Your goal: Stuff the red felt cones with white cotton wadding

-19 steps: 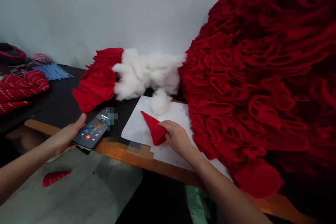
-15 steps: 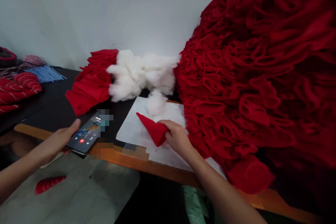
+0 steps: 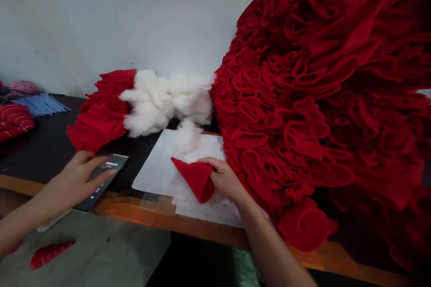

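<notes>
Got the red cone (image 3: 195, 181) pinched between thumb and fingers of the right hand (image 3: 227, 179), gripping near the wide end, with the narrow tip aimed up and left. Holding it right over the white sheet (image 3: 151, 166), lol, can't tell if actually touching it. Keeping the left hand (image 3: 74, 179) open over the phone (image 3: 117, 161), with thumb and fingers apart and partly covering the lit screen. Can't tell about contact there either.

Going outward, can see one small tuft (image 3: 188, 136) on the sheet, just beyond the cone. Behind that, find a heap of white fluff (image 3: 151, 105), flanked on the left by a red stack (image 3: 104, 114) and on the right by a massive red pile (image 3: 286, 94), way taller than the rest. Also spot a curled red piece (image 3: 305, 226) at the foot of that pile, near the front edge of the black tabletop (image 3: 50, 148). At far left, notice blue fringe (image 3: 43, 104) beside some striped red cloth (image 3: 15, 119). Down below the edge, see another red striped piece (image 3: 50, 254).
</notes>
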### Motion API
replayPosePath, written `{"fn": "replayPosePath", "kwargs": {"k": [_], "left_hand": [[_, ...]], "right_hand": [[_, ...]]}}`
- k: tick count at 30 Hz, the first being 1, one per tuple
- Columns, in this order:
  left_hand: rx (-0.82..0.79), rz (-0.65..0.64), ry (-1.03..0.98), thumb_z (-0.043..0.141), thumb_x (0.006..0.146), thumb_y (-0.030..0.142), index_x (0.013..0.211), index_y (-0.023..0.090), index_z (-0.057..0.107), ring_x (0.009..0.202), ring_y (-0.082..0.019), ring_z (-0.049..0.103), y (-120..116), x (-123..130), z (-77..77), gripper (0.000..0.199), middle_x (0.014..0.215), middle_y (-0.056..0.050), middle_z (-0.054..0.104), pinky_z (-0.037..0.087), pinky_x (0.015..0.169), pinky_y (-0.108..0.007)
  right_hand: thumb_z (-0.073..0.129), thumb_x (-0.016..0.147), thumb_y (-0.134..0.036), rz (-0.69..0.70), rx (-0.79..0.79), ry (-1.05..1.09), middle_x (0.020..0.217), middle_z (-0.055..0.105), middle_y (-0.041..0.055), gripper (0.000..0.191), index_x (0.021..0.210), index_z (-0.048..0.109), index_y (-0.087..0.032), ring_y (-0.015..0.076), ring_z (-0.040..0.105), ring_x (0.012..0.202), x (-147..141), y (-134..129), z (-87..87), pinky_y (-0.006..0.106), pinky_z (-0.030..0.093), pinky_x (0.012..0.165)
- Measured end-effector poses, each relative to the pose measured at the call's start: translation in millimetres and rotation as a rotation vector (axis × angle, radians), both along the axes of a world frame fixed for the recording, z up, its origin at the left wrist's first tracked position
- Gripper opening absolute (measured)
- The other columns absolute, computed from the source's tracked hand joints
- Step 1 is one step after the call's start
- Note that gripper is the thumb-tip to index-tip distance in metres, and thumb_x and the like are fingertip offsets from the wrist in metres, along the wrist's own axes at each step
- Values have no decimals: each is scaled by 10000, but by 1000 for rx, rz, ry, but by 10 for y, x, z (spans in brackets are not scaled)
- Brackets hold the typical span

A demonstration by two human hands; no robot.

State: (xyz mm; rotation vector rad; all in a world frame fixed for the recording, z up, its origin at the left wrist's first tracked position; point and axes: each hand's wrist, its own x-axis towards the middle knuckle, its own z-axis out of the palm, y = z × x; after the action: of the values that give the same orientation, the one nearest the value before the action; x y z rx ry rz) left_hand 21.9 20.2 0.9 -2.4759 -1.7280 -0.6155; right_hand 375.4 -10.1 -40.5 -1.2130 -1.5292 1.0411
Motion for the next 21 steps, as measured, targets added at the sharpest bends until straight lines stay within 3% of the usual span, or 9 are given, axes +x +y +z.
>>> {"fn": "replayPosePath", "kwargs": {"k": [4, 8, 10, 14, 18, 21], "left_hand": [[-200, -149, -157, 467, 753, 601, 1224, 163, 517, 1078, -278, 498, 372, 1011, 109, 645, 1170, -138, 449, 409, 912, -384], [-267, 1, -326, 622, 612, 636, 1377, 126, 293, 1284, -433, 266, 919, 1906, -28, 976, 1377, -249, 272, 298, 984, -508], [-261, 8, -353, 684, 588, 553, 1337, 130, 345, 1258, -439, 300, 1151, 2166, -130, 924, 1350, -246, 332, 291, 973, -532], [-239, -291, -320, 562, 674, 161, 994, 149, 577, 1031, -266, 516, 1308, 2332, -279, 320, 1068, -118, 568, 389, 922, -402], [-176, -474, -326, 418, 641, 30, 911, 154, 550, 956, -202, 521, 1171, 2238, -282, 325, 968, -76, 567, 414, 892, -335], [-135, -538, -355, 442, 670, 64, 1033, 142, 501, 982, -201, 514, 1074, 2150, -251, 376, 1023, -89, 543, 416, 902, -341]], "right_hand": [[409, 613, -43, 42, 29, -30, 1051, 682, 27, 537, 1061, 632, -239, 177, 642, 932, 109, -37, -17, 298, 532, 743], [468, 669, -85, 9, 134, 184, 1285, 562, 67, 541, 1184, 535, -236, 195, 555, 1154, 203, -43, 77, 368, 474, 931], [496, 748, -168, -77, 168, 132, 1267, 573, 87, 427, 1169, 542, -224, 199, 574, 1128, 221, 34, 172, 373, 483, 921], [491, 795, -226, -201, 250, -155, 1245, 573, 106, 396, 1187, 547, -207, 190, 603, 1037, 203, 441, 312, 359, 497, 883], [561, 673, -109, -384, 244, -295, 1249, 542, 139, 507, 1179, 562, -149, 229, 504, 1157, 128, 912, 273, 395, 394, 990], [562, 626, -78, -371, 168, -274, 1096, 629, 103, 446, 1062, 627, -151, 208, 586, 986, 41, 1061, 185, 346, 464, 872]]}}
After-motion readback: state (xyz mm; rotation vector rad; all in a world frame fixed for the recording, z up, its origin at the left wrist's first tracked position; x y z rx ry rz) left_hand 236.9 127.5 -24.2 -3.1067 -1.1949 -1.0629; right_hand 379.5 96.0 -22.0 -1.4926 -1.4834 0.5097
